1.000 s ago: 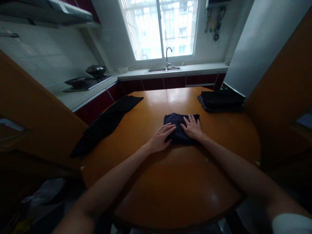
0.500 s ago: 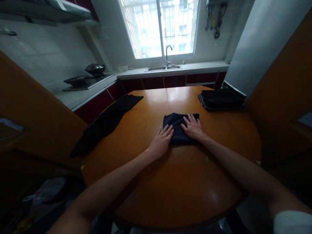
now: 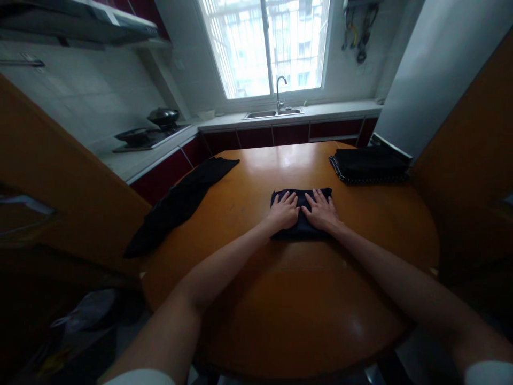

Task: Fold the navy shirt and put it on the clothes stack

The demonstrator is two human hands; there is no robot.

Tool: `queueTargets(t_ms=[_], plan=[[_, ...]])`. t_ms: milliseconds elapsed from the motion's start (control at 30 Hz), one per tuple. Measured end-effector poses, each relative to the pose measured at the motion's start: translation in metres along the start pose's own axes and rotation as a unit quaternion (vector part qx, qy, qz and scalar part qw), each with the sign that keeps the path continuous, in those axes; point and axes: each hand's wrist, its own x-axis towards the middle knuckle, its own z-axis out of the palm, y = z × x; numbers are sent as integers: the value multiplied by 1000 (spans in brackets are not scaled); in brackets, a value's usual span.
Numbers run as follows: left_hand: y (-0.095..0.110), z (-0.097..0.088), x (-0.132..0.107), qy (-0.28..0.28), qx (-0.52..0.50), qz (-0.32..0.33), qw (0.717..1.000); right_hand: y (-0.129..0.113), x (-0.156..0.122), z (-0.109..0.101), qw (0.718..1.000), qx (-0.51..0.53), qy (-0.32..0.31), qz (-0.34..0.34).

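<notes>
A dark navy piece of cloth (image 3: 303,231), folded into a small rectangle, lies on the wooden table (image 3: 256,299) in front of me. My left hand (image 3: 285,209) rests flat on its left half, fingers spread and pointing away. On the right half lies my right hand (image 3: 321,211), palm down with the fingers apart. The two thumbs nearly meet over the middle of the cloth. Much of its top is hidden under the hands, and I cannot tell which garment it is.
A stack of folded black clothes (image 3: 368,164) sits at the table's far right. A long black garment (image 3: 180,203) lies along the left edge. Beyond the table are a counter with a sink (image 3: 272,113), a stove with a lidded pan (image 3: 163,116), and a window.
My left hand has moved from the cloth's left edge up onto its top, closer to my right hand. The right hand stays in place on the cloth. The view has shifted slightly.
</notes>
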Motion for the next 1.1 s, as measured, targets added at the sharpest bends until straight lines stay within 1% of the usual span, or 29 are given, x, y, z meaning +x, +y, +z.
queueTargets(t_ms=[100,167,267,300,367,433,500,567,600,633,700,767,800,867,1000,1067,1100], plan=[[-17,4,-2,4,-36,-65,997,2,2,4,1000,4,4,-3],[-28,5,2,-1,-67,-105,992,3,4,6,1000,8,3,0],[-41,9,10,0,-111,-140,984,3,4,5,1000,13,0,0],[-45,10,12,11,-128,-148,981,2,3,4,1000,14,-1,1],[-52,12,15,50,-161,-166,972,1,1,1,1000,17,-2,4],[-60,10,12,111,-184,-173,961,-1,0,-2,1000,18,-5,6],[-64,6,2,183,-202,-149,951,-2,-1,-4,1000,17,-8,7],[-62,0,-18,232,-224,-82,943,-2,-1,-5,1000,15,-11,7],[-58,-3,-30,238,-234,-37,942,-2,-1,-5,1000,14,-11,7],[-53,-7,-43,231,-238,10,943,-2,-1,-5,1000,13,-10,7],[-41,-13,-70,191,-222,101,951,-2,-1,-5,1000,11,-7,5],[-30,-17,-90,165,-170,153,959,-2,-1,-5,1000,10,-4,2],[-26,-17,-97,158,-142,164,963,-2,-1,-5,1000,9,-4,2],[-22,-16,-103,157,-98,157,970,-2,-1,-4,1000,7,-5,1],[-20,-11,-100,159,-79,85,980,-1,-1,-2,1000,1,-1,5],[-17,-13,-99,149,-66,69,984,-1,-2,-1,1000,-2,2,4],[-15,-16,-99,144,-50,73,986,-1,-2,-1,1000,-4,3,2]])
